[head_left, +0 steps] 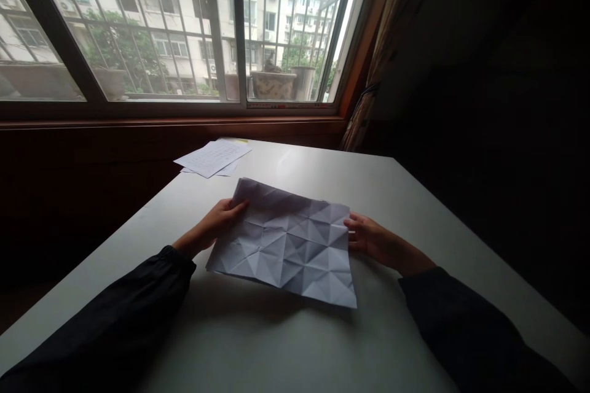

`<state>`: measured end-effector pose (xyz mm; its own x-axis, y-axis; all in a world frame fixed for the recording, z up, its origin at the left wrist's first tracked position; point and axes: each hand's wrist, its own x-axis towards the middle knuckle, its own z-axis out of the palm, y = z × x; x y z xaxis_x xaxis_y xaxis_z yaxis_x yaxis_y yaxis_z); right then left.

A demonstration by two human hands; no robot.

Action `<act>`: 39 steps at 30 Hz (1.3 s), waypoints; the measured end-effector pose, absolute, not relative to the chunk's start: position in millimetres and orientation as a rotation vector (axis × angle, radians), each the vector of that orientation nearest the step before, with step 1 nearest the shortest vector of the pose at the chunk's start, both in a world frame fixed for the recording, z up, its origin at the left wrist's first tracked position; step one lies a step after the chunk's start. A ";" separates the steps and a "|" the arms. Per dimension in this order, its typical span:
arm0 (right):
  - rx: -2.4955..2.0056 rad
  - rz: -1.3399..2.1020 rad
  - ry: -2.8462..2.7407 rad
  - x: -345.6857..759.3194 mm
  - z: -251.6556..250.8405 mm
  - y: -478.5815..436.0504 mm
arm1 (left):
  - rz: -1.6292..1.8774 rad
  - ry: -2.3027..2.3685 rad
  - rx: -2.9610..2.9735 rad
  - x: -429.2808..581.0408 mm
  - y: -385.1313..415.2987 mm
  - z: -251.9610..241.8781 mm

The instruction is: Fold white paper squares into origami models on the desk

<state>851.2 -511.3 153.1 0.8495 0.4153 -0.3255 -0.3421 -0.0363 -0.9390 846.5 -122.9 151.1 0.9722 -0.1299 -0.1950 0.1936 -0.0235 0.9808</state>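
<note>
creased paper sheet (281, 245) | left hand (214, 224) grips edge, thumb hidden | right hand (369, 238) at edge, grip unclear

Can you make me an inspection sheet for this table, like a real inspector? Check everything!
Surface: white table.
Job's things: creased paper sheet, covered in diagonal folds.
Clutter: printed papers, loosely piled near the far edge.
Hands: left hand holds the sheet's left edge; right hand is at its right edge.
Cables: nothing seen.
Surroundings: barred window, curtain, apartment buildings outside.
</note>
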 end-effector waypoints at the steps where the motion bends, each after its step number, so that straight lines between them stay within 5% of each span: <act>1: -1.484 0.574 -0.027 850.1 152.3 -507.5 | -0.237 0.057 1.546 846.9 -122.9 149.6; 7: -1.405 0.411 0.103 840.8 145.2 -472.4 | -0.155 -0.012 1.497 842.4 -124.5 144.4; 16: -1.490 -0.433 -0.212 843.1 155.6 -476.4 | 0.394 -0.265 1.462 843.6 -133.4 155.0; 28: -1.918 -0.576 -0.032 824.2 152.2 -455.9 | 0.435 -0.061 1.598 818.8 -159.8 164.2; 33: -2.209 -0.710 0.011 835.5 144.0 -470.2 | 0.075 -0.043 1.468 826.3 -159.8 165.1; 39: -2.697 -0.324 -0.087 861.8 120.0 -488.8 | -0.286 0.005 1.795 848.1 -128.6 135.1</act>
<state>861.8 -488.8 120.0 0.9709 0.0117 0.2393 0.1098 -0.9096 -0.4007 848.1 -128.6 135.1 0.9692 -0.1493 -0.1959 0.1558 -0.2443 0.9571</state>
